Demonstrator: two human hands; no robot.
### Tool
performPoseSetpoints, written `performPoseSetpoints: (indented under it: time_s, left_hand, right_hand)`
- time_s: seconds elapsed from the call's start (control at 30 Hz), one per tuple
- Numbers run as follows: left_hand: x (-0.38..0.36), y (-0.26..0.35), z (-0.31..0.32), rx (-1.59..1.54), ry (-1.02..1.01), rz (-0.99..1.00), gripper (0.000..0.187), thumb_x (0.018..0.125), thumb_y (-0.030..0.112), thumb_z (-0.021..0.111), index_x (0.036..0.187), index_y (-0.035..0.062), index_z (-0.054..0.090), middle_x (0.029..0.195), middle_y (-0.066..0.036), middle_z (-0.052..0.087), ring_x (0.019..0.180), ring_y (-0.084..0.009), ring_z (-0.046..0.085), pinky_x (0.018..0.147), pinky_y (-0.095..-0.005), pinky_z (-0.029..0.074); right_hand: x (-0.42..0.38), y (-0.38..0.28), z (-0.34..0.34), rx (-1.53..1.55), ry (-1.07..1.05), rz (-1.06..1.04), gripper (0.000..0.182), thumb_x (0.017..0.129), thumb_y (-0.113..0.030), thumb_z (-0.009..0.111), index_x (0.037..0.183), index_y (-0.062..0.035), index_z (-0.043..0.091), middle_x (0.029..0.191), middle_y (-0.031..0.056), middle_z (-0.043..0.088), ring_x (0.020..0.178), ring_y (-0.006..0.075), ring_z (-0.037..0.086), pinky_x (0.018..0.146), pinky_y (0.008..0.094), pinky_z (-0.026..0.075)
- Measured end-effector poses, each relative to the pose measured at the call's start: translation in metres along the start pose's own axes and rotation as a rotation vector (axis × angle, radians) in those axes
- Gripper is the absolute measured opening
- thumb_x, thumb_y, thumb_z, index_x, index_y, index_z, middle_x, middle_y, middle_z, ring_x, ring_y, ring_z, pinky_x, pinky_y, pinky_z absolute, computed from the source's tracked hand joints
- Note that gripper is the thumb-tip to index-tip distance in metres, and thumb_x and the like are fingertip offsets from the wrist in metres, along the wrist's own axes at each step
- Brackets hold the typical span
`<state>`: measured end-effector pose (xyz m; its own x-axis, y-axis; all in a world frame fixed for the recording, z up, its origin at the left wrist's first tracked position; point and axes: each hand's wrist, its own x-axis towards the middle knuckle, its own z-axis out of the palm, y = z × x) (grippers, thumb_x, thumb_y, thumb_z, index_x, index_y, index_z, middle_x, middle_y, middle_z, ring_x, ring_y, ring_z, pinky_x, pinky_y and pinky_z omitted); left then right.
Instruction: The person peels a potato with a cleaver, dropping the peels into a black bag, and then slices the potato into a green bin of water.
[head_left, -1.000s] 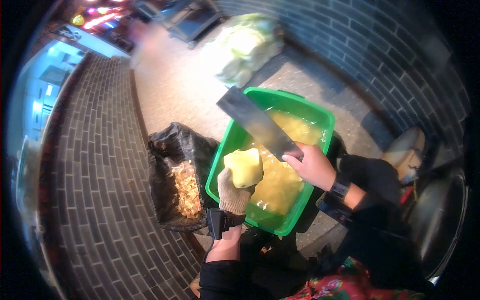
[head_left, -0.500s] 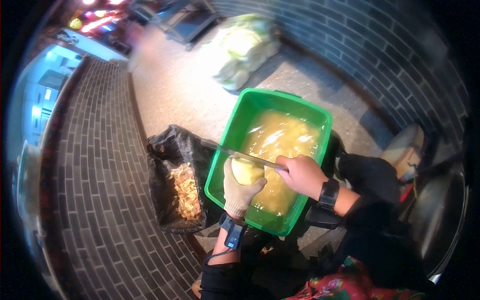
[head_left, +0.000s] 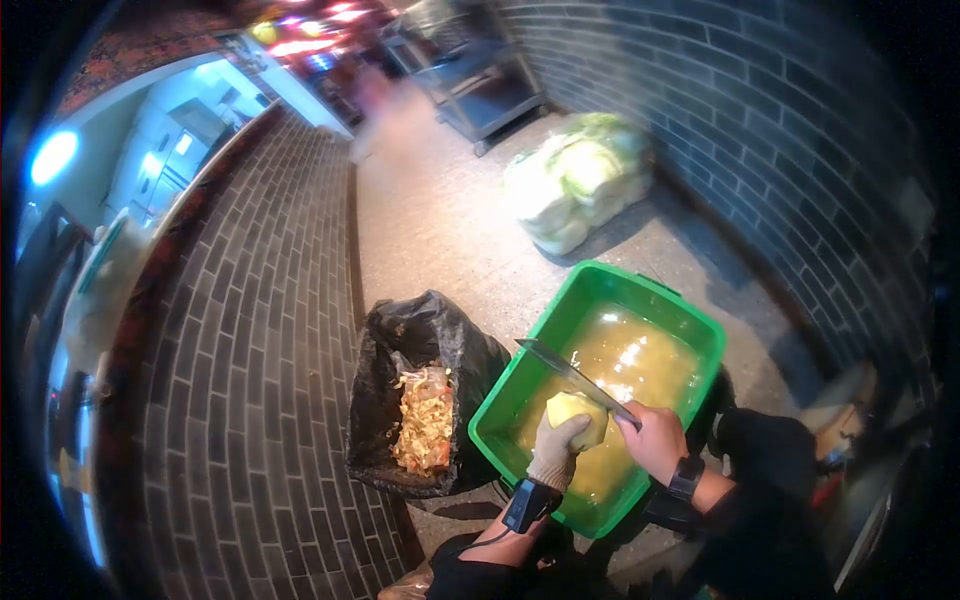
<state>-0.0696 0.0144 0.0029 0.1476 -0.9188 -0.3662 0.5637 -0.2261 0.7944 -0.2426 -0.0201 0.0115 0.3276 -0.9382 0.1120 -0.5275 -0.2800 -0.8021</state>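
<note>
Pale yellow, the rounded piece [head_left: 580, 415] is gripped in the gloved left hand [head_left: 556, 450] at lower centre, the right hand [head_left: 656, 441] closed on a knife [head_left: 577, 376]; shallow strokes clear of the glove would suit. The green tub [head_left: 655, 301] holds yellowish liquid [head_left: 655, 385]; left of centre, a black bag [head_left: 468, 338] holds scraps [head_left: 425, 425].

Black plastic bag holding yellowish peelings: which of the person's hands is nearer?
Left. The pale-gloved left hand is to the right of the bag, over the green plastic tub; the bare right hand is farther right.
</note>
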Motion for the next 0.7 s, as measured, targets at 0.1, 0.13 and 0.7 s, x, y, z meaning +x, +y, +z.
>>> performPoseSetpoints:
  time_s: [0.1,0.13,0.7]
  left_hand:
    - [-0.003,-0.001,0.000,-0.013,0.011,-0.042,0.047,0.079,0.010,0.070,0.120,0.0039,0.049,0.106,-0.008,0.061,0.094,-0.0196,0.062,0.079,-0.0325,0.053]
    - [-0.004,-0.004,0.004,-0.014,0.014,-0.041,0.047,0.079,0.010,0.070,0.120,0.0039,0.049,0.106,-0.008,0.061,0.094,-0.0196,0.062,0.079,-0.0325,0.053]
    - [0.025,-0.028,-0.008,0.050,0.016,-0.037,0.048,0.079,0.008,0.067,0.123,0.0060,0.048,0.109,-0.010,0.060,0.097,-0.0227,0.062,0.079,-0.0370,0.055]
  right_hand:
    - [-0.003,-0.004,0.001,0.020,-0.017,0.065,0.014,0.085,-0.016,0.065,0.088,-0.0029,0.065,0.070,0.0218,0.061,0.068,0.0400,0.062,0.060,0.0447,0.048]
    - [-0.004,-0.005,0.003,0.019,-0.020,0.095,0.014,0.086,-0.016,0.065,0.089,-0.0021,0.064,0.070,0.0224,0.061,0.068,0.0405,0.062,0.060,0.0446,0.048]
    - [0.019,0.057,0.048,0.469,0.032,0.493,0.024,0.088,-0.019,0.062,0.101,0.0006,0.065,0.086,0.0199,0.069,0.084,0.0369,0.067,0.076,0.0435,0.051]
